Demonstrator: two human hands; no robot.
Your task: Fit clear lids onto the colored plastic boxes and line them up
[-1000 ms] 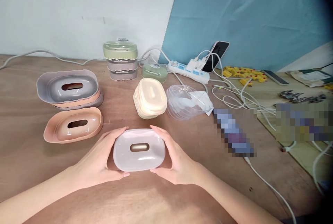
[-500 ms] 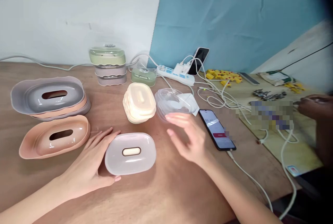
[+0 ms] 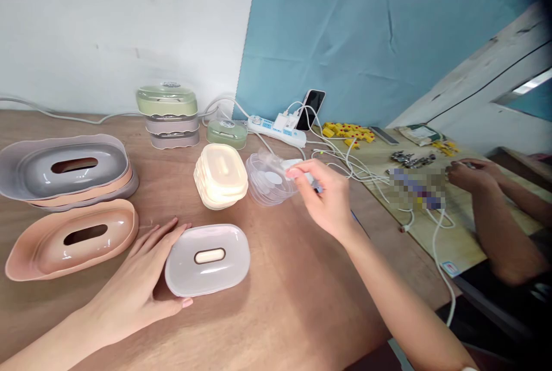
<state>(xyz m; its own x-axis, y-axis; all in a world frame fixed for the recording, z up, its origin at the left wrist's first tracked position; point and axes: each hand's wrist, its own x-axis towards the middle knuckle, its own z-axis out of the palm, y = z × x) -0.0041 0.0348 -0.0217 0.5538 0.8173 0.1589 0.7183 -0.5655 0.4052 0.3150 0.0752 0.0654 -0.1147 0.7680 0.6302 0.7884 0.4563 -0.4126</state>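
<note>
A frosted white oval lid (image 3: 207, 259) with a slot in its middle lies on the wooden table (image 3: 276, 302). My left hand (image 3: 140, 279) rests against its left side, fingers wrapped around the edge. My right hand (image 3: 323, 198) is stretched out to the stack of clear plastic trays (image 3: 267, 180), fingertips touching its right rim. A stack of cream inner trays (image 3: 221, 175) stands just left of the clear stack.
Grey-and-peach bases (image 3: 69, 171) are stacked at far left, a single peach base (image 3: 71, 240) in front. Finished green and grey boxes (image 3: 169, 115) stand at the back, with a power strip (image 3: 276, 128), a phone and cables. Another person's arms (image 3: 495, 215) work at right.
My right hand let go of the frosted lid and reached forward to the clear trays. My view swung to the right, bringing the other person's arms into view.
</note>
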